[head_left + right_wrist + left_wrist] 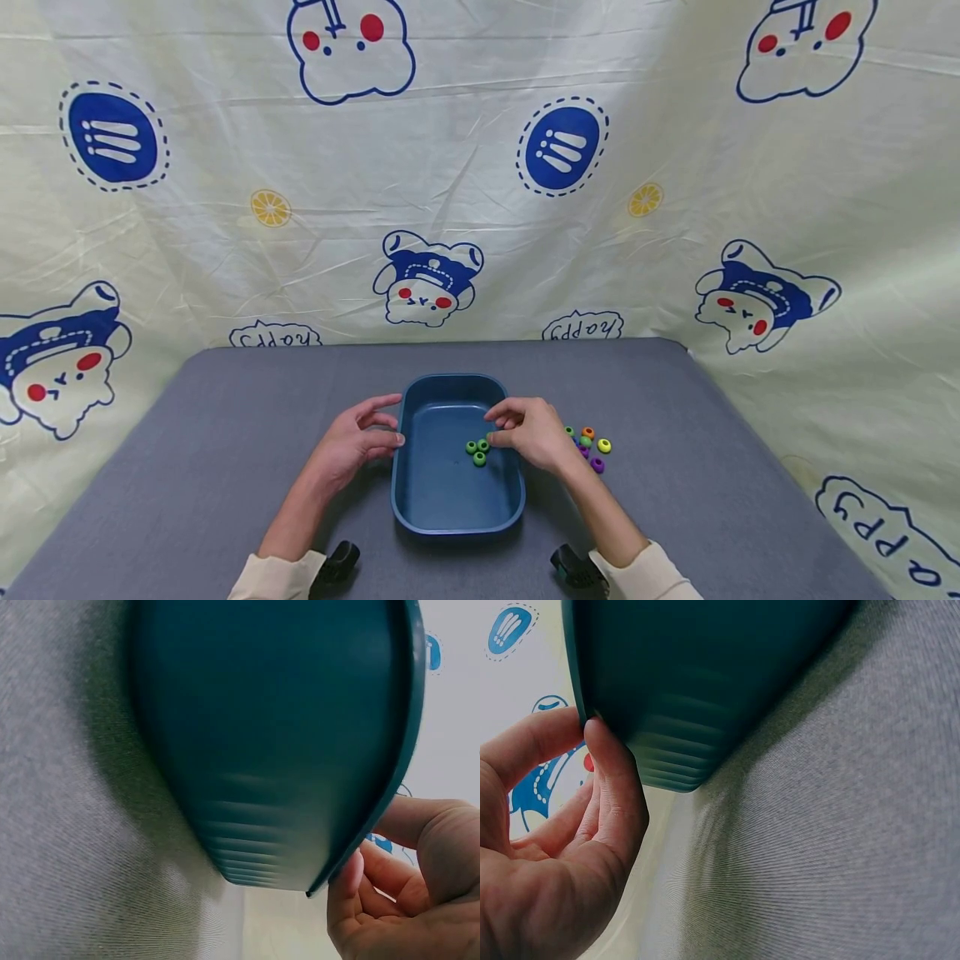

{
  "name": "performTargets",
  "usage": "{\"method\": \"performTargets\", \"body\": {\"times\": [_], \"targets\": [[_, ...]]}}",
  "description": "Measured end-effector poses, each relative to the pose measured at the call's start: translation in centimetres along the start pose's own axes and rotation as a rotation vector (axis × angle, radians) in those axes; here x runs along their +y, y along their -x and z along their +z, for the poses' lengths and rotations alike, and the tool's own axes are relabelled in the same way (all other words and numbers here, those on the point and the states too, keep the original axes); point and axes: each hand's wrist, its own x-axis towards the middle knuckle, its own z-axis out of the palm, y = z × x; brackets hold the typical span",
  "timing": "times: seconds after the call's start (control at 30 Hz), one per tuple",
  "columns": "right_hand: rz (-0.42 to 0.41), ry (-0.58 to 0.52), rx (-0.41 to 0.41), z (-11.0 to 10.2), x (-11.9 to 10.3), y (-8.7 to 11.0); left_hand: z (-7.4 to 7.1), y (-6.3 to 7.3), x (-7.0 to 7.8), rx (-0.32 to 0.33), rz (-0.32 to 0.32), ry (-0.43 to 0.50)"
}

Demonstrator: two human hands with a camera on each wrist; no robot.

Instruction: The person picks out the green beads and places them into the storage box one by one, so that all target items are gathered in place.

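A blue rectangular tray (457,508) sits on the grey table, with three green beads (479,459) clustered inside toward its right side. My left hand (352,442) pinches the tray's left rim; in the left wrist view, thumb and index finger (536,742) meet at the edge. Over the right rim reaches my right hand (531,432), its thumb and index finger apart just above the green beads, nothing seen between them. From the right wrist, the tray wall (270,750) hides part of that hand's fingers (390,870).
Several loose beads in green, orange, yellow, purple and blue lie right of the tray, partly behind my right wrist, among them a yellow bead (604,447) and a purple bead (597,465). A printed cloth (465,183) hangs behind the grey table (300,375).
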Motion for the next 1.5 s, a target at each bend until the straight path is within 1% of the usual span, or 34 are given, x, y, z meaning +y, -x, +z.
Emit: {"method": "performTargets", "body": {"times": [0.13, 0.27, 0.7, 0.87, 1.03, 1.17, 1.37, 1.5], "targets": [[0.005, -0.043, -0.014, -0.6, -0.1, 0.1, 0.0, 0.0, 0.0, -0.007, 0.001, 0.011], [0.006, -0.066, -0.011, -1.4, -0.1, 0.0, -0.1, 0.0, 0.0, -0.012, 0.004, 0.015], [0.016, -0.066, 0.047, -4.4, 0.5, 0.1, -0.1, 0.0, -0.1, -0.009, 0.009, 0.007], [0.041, -0.058, 0.064, -5.8, 1.2, -0.1, -0.1, -0.1, 0.0, -0.008, 0.007, 0.008], [0.078, -0.062, 0.061, -6.9, 2.2, -0.3, -0.1, -0.1, 0.0, -0.004, 0.004, 0.01], [0.093, -0.043, 0.067, -7.2, 3.1, -0.4, 0.0, 0.0, 0.0, 0.001, 0.001, 0.01], [0.125, 0.011, 0.098, -6.9, 4.7, -0.9, 0.0, 0.0, -0.1, -0.002, 0.003, 0.002], [0.14, 0.026, 0.103, -6.8, 5.5, -1.1, 0.0, 0.0, 0.0, -0.008, 0.002, 0.007]]}}
